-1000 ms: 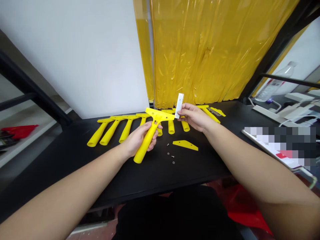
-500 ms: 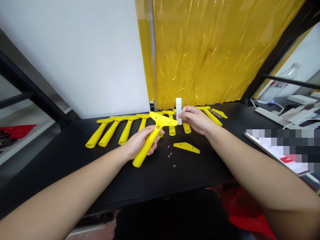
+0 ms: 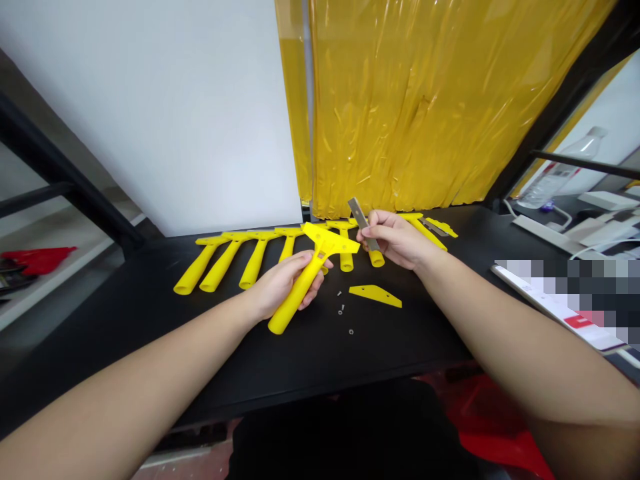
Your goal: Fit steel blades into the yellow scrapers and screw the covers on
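Observation:
My left hand (image 3: 289,285) is wrapped round a yellow plastic scraper handle (image 3: 299,293), its wide head up and its hollow end toward me. Between the thumb and fingers of my right hand (image 3: 393,239) is a flat metal scraper blade (image 3: 359,217), tilted and just right of the handle's head, apart from it. A loose yellow cover plate (image 3: 375,295) with two holes lies on the black table below my right hand. Beside it are small screws (image 3: 343,307) and nuts (image 3: 351,332).
Several more yellow handles (image 3: 220,265) lie in a row along the back of the black table (image 3: 240,373). More blades and yellow plates (image 3: 440,227) lie at the back right. A yellow plastic curtain (image 3: 380,107) hangs behind; a white-edged device (image 3: 550,307) lies at right.
My right hand has turned the blade, so it now leans left and looks darker instead of upright and bright. The handle in my left hand is held almost the same.

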Tool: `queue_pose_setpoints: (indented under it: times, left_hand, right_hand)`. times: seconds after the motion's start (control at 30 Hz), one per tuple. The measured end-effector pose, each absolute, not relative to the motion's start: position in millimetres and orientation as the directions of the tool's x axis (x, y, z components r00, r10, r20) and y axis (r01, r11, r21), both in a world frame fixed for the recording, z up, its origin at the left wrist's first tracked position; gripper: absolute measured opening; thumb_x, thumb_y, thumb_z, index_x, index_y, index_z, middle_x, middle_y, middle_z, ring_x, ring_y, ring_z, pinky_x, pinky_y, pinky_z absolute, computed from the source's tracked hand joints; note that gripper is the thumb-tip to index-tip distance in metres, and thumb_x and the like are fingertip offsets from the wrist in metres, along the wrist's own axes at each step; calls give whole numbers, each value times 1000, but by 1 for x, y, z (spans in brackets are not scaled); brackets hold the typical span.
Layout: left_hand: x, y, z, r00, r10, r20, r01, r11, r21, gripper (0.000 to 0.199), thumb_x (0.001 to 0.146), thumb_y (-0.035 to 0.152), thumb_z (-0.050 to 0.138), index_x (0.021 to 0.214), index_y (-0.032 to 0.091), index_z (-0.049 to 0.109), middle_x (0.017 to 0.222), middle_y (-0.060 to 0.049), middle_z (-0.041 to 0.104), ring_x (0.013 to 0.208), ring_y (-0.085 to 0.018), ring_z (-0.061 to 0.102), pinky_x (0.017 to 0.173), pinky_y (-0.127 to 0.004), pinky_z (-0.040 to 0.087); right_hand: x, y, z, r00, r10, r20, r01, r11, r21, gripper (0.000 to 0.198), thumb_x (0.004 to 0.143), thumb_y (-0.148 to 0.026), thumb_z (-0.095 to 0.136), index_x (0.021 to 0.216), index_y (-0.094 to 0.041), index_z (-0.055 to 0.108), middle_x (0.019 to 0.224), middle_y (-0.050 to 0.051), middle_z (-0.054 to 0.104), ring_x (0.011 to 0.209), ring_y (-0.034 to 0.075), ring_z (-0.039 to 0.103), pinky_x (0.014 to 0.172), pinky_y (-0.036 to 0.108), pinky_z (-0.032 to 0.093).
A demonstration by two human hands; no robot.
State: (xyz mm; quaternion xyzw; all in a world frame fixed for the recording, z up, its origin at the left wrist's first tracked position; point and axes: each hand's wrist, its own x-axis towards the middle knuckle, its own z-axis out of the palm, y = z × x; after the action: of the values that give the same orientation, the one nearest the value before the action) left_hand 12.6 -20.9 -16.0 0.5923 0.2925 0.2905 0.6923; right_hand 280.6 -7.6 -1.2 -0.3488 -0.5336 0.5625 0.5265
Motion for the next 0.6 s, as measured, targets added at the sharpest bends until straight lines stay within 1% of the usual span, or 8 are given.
queue_pose_setpoints:
  times: [0.1,0.13,0.17,0.23,0.33,0.4,0.47,0.6]
  left_hand:
    - [13,-21,-15,641,767,-25,-39,65,997,37,104,48,48,109,15,63,73,0,57,49,-11,54,40,-21,44]
    - [13,-22,-14,633,774,-15,-25,40,999,35,104,48,51,107,15,63,74,0,58,50,-11,56,41,-21,45]
    - [13,-22,-14,624,781,-10,-8,19,1000,34,103,48,54,105,15,62,75,0,58,52,-11,57,42,-21,48]
    - [14,-25,-14,601,799,-3,29,-18,999,31,101,48,60,103,17,60,78,1,59,56,-11,61,45,-22,52]
    - [17,-28,-15,551,834,25,76,-81,994,31,98,46,67,106,19,54,80,3,57,55,-11,62,44,-23,54]
    - [18,-30,-16,534,844,49,105,-123,987,32,97,44,69,109,20,53,81,3,56,54,-11,62,41,-22,54]
    - [18,-31,-16,535,843,61,121,-149,981,33,96,44,70,110,19,53,85,2,56,55,-10,62,40,-22,54]
    - [17,-31,-18,539,838,81,147,-188,971,33,95,46,70,108,19,55,94,0,57,58,-10,62,41,-23,55]
  right_hand:
    - [281,-7,-2,-196,956,217,-175,184,-967,40,66,-34,95,67,-22,58,61,-6,58,55,9,49,54,26,42]
    - [281,-6,-2,-195,954,228,-150,200,-968,38,65,-35,96,68,-21,61,61,-6,57,55,9,48,53,26,41]
    - [281,-6,-3,-198,951,236,-123,215,-969,36,64,-36,97,69,-21,65,62,-5,59,56,9,49,53,26,41]
    - [282,-6,-4,-215,942,256,-82,244,-966,31,65,-37,96,74,-20,72,69,-1,66,60,11,54,57,28,45]
    - [282,-5,-6,-230,930,285,-58,279,-959,25,70,-36,93,80,-19,77,74,1,71,66,13,61,64,30,51]
    - [282,-5,-6,-230,927,295,-53,291,-955,23,71,-33,92,82,-19,77,72,1,71,65,12,62,66,29,52]
    - [281,-5,-6,-226,925,304,-73,295,-953,26,70,-29,92,84,-19,73,72,-1,71,65,12,63,65,28,52]
    - [281,-8,-3,-209,933,294,-118,274,-954,42,67,-27,95,94,-22,63,73,-3,72,61,12,64,61,27,53]
